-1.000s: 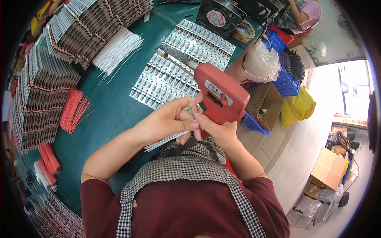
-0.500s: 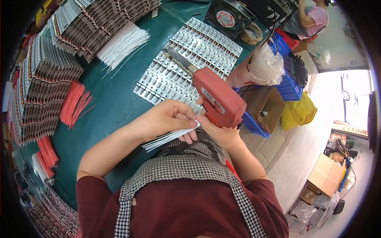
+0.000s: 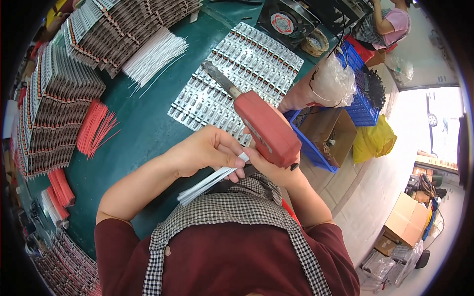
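Note:
My left hand (image 3: pixel 212 150) pinches a bundle of thin white wires (image 3: pixel 200 190), whose loose ends fan down to the left over my apron. Their upper ends lie between my left thumb and fingers. My right hand (image 3: pixel 269 165) is wrapped round a red soldering gun (image 3: pixel 269 130), and its thumb meets the wire ends beside my left fingertips. The gun's long, darkened metal tip points up and left above a silvery panel of small metal parts (image 3: pixel 242 74) in rows. Part of the gun's grip is hidden by my hand.
Tall stacks of similar panels (image 3: pixel 59 113) stand on the green table (image 3: pixel 143 128) at the left. Near them lie white wires (image 3: pixel 155 56) and red wires (image 3: pixel 96 128). A black fan (image 3: pixel 286 22) is at the back. Blue crates (image 3: pixel 363 106) and a cardboard box (image 3: pixel 331 135) sit at the right.
The soldering gun has tilted and shifted slightly left in my right hand. The white wires have drawn closer together and hang a little lower.

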The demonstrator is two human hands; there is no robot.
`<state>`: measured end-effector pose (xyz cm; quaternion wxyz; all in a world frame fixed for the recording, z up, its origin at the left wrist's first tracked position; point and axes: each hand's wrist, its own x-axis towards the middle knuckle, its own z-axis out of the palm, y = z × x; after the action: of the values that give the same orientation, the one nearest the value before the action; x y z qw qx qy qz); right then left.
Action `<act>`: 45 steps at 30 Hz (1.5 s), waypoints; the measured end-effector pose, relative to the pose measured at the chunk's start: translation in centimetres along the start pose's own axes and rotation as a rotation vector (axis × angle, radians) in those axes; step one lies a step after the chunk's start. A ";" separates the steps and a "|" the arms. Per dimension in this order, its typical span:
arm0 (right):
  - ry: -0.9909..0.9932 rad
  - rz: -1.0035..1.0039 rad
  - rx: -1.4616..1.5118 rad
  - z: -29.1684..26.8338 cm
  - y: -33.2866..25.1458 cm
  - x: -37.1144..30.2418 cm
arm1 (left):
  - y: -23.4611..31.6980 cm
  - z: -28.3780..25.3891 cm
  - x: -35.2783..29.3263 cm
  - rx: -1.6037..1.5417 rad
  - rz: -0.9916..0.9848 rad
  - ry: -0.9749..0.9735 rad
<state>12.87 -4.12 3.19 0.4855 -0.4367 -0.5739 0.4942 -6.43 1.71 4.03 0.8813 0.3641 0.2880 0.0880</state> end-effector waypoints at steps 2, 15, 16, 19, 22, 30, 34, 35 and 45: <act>-0.024 -0.028 -0.049 0.1 -0.4 0.0 | 0.1 0.0 -0.1 0.035 -0.012 0.002; -0.126 -0.511 -0.563 -2.8 -0.2 -0.6 | 0.3 -0.2 -3.1 0.036 -0.012 0.042; -0.053 -0.527 -0.594 -2.9 -0.1 -0.8 | 0.5 -0.5 -3.7 0.028 -0.011 0.052; 0.049 0.211 0.001 -1.7 -1.2 -4.7 | 0.2 -2.2 -6.2 0.265 0.172 0.458; -0.068 0.232 0.139 -0.8 -1.2 -5.3 | -2.3 -5.1 -7.5 0.829 0.398 0.845; 0.130 0.395 0.222 4.4 0.7 -1.9 | -3.7 -9.6 -6.3 1.542 0.765 1.008; 0.177 0.362 0.335 3.8 1.8 -0.4 | -3.5 -9.1 -5.2 1.507 0.763 0.876; 0.181 0.358 0.321 3.7 1.8 -0.4 | -3.7 -9.1 -5.3 1.536 0.746 0.871; 0.143 0.436 0.321 2.9 1.5 -1.0 | -4.9 -7.3 -5.5 1.558 0.746 0.888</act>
<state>10.17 -5.32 1.47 0.4698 -0.5012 -0.3451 0.6395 -15.43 0.51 -1.09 0.1197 0.8472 0.4379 0.2759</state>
